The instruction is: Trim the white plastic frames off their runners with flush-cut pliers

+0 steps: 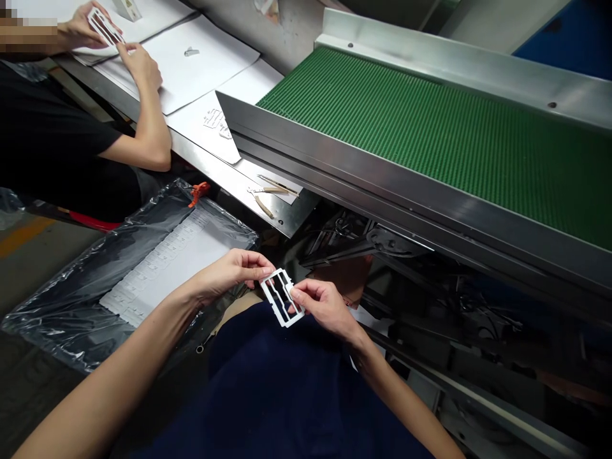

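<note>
A white plastic frame [273, 302] with long slots is held tilted above my lap. My left hand [243, 266] pinches its upper left corner between thumb and fingers. On the opposite side, my right hand [322, 305] grips the frame's right edge, the thumb lying on its face. Beyond my hands, a pair of nippers [266, 197] with tan handles lies on the metal table's corner, beside a thin pointed tool [275, 183] that looks like tweezers.
A green ribbed conveyor belt [406, 127] with metal side walls runs across the right. At left stands a plastic-lined box [62, 306] holding rows of white parts [157, 261]. A co-worker's hands [138, 67] hold a similar frame [102, 27] over white sheets [205, 54].
</note>
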`<action>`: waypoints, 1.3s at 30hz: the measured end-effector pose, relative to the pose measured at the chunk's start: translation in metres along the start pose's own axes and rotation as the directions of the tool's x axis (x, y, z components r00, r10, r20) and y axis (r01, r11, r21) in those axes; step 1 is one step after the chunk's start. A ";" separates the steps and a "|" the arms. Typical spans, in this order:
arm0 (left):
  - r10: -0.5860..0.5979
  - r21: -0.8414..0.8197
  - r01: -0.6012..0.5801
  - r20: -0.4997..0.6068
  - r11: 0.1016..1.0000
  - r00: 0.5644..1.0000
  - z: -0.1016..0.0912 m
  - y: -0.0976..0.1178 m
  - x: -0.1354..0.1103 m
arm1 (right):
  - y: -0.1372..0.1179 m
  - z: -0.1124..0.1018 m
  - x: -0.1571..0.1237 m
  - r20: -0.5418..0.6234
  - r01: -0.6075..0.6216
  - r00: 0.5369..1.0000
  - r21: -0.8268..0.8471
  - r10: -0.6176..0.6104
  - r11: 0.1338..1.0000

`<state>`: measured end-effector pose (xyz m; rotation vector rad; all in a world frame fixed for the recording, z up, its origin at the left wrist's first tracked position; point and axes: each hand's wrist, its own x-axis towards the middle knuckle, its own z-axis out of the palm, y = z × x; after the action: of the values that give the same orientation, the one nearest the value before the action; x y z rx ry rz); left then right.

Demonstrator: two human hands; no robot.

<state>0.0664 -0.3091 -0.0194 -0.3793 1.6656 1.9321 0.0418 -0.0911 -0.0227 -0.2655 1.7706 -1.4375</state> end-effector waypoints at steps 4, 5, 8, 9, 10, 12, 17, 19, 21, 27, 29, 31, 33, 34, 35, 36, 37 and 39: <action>-0.009 0.090 0.006 0.034 0.996 0.999 -0.003 0.002 0.000 | -0.003 0.001 0.001 0.033 0.001 0.999 -0.096 0.002 0.995; -0.016 0.104 0.011 0.045 0.995 0.999 -0.003 0.002 -0.001 | -0.003 0.000 0.001 0.047 0.008 0.999 -0.115 -0.003 0.993; 0.015 0.178 -0.030 0.085 0.984 0.996 -0.005 0.000 -0.002 | 0.000 -0.001 0.004 0.101 0.015 0.995 -0.114 -0.003 0.993; 0.050 0.218 -0.067 0.084 0.974 0.995 -0.005 -0.001 -0.003 | 0.003 -0.002 0.006 0.124 0.009 0.992 -0.092 0.003 0.996; 0.097 0.256 -0.111 0.066 0.960 0.993 -0.004 -0.002 -0.005 | 0.006 -0.002 0.009 0.149 0.000 0.989 -0.060 0.009 0.998; 0.194 0.296 -0.187 0.006 0.937 0.981 -0.002 -0.004 -0.009 | 0.012 -0.001 0.015 0.218 -0.023 0.976 0.021 0.018 1.000; 0.218 0.216 -0.218 0.022 0.952 0.976 0.001 -0.011 -0.027 | 0.021 0.007 0.027 0.440 -0.051 0.898 0.116 -0.006 0.992; 0.178 0.211 -0.189 0.072 0.959 0.981 -0.001 -0.012 -0.035 | 0.018 0.008 0.030 0.538 -0.035 0.843 0.051 0.002 0.998; 0.137 0.209 -0.154 0.097 0.966 0.986 -0.005 -0.012 -0.044 | 0.010 0.006 0.039 0.642 -0.010 0.766 -0.044 0.036 0.999; 0.041 0.173 -0.059 0.108 0.983 0.993 -0.018 -0.010 -0.057 | -0.025 -0.007 0.131 0.300 0.152 0.953 -0.584 0.038 0.797; 0.020 0.176 -0.041 0.117 0.984 0.993 -0.022 -0.011 -0.057 | -0.031 -0.006 0.178 0.145 0.122 0.989 -0.676 -0.031 0.727; 0.009 0.172 -0.030 0.124 0.985 0.992 -0.027 -0.015 -0.057 | -0.031 -0.003 0.221 0.027 0.100 0.991 -0.785 -0.128 0.612; 0.012 0.146 -0.031 0.127 0.989 0.992 -0.031 -0.020 -0.057 | -0.027 0.001 0.254 -0.030 0.053 0.978 -0.922 -0.208 0.383; 0.014 0.132 -0.030 0.125 0.991 0.992 -0.034 -0.023 -0.057 | -0.024 0.003 0.267 -0.037 0.023 0.976 -0.962 -0.214 0.273; 0.015 0.117 -0.029 0.121 0.993 0.992 -0.036 -0.025 -0.058 | -0.021 0.004 0.276 -0.039 -0.002 0.979 -0.983 -0.200 0.185; 0.017 0.104 -0.030 0.117 0.994 0.993 -0.038 -0.027 -0.058 | -0.019 0.004 0.283 -0.044 -0.021 0.984 -0.991 -0.173 0.134; 0.018 0.094 -0.029 0.115 0.995 0.993 -0.040 -0.029 -0.058 | -0.017 0.003 0.288 -0.052 -0.037 0.987 -0.994 -0.154 0.103; 0.018 0.076 -0.027 0.116 0.997 0.993 -0.044 -0.031 -0.059 | -0.016 0.001 0.293 -0.064 -0.054 0.989 -0.996 -0.136 0.074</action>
<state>0.1256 -0.3628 -0.0205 -0.2157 1.6701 1.8620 -0.1510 -0.2778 -0.1420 -0.9571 2.6443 0.1218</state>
